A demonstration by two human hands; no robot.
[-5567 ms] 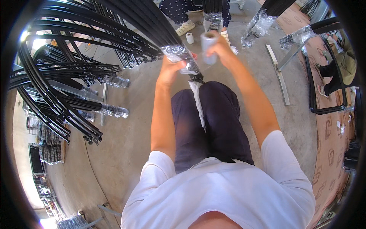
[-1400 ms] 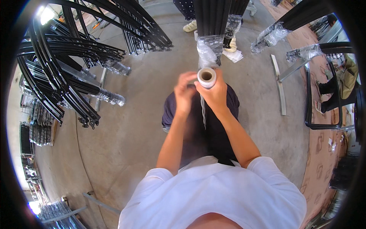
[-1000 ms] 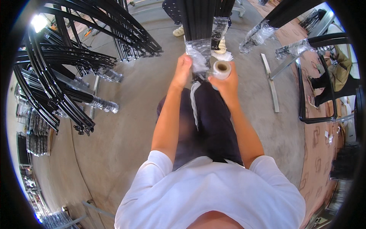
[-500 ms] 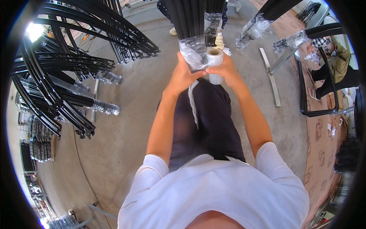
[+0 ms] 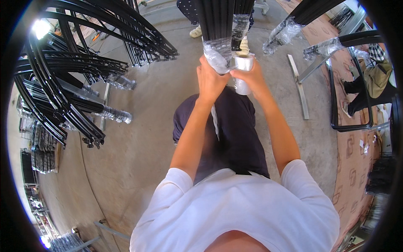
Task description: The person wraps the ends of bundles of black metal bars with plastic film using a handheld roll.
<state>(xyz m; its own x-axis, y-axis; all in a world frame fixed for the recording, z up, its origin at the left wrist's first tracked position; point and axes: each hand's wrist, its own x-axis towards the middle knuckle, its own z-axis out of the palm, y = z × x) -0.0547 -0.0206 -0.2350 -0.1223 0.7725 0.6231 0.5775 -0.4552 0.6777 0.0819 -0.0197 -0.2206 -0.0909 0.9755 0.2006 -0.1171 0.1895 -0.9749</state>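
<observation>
In front of me a bundle of black bars (image 5: 215, 19) comes down from the top of the view, its near end wound in clear stretch film (image 5: 216, 52). My left hand (image 5: 212, 82) is closed around that wrapped end. Right beside it, my right hand (image 5: 253, 80) grips a roll of stretch film (image 5: 242, 87), held roughly upright and close against the bundle. The thumbs almost meet between the two. A loose twisted strip of film (image 5: 215, 119) hangs below my left hand, over my dark trousers. My fingers on the far side of the bundle are hidden.
Racked black curved bars (image 5: 84, 63) fill the left side, several with film-wrapped ends. More wrapped bundles (image 5: 285, 31) stick out at the upper right, near a metal stand (image 5: 299, 86). Other people's legs and shoes (image 5: 196, 32) show beyond the bundle and at the right (image 5: 357, 98).
My left hand and the bundle's end have shifted right, toward the roll. The roll has tipped, so its core opening shows less. My right hand keeps its grip.
</observation>
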